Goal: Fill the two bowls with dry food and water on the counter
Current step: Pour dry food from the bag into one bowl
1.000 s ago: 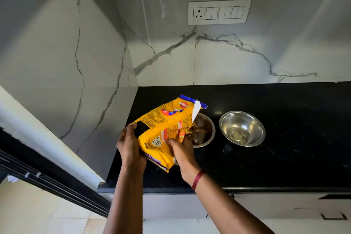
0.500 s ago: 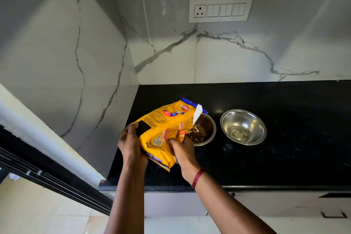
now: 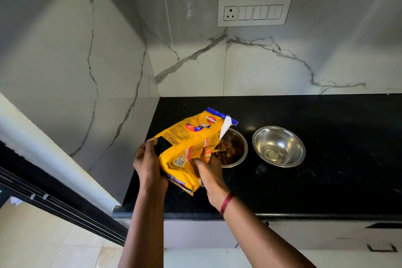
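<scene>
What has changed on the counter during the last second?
Hardly anything moved. The kibble in the left bowl looks slightly fuller, though that is hard to judge. The left hand and right hand hold the tilted yellow bag over that bowl as before; nothing was grasped or released. The right bowl stayed in place.

Food bag [image 3: 185, 137] tipped over bowl [image 3: 245, 148], kibble [image 3: 227, 155] inside

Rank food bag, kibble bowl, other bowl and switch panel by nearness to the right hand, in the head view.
1. Food bag, held in the right hand.
2. Kibble bowl, just beyond.
3. Other bowl, farther right.
4. Switch panel, on the wall.
</scene>
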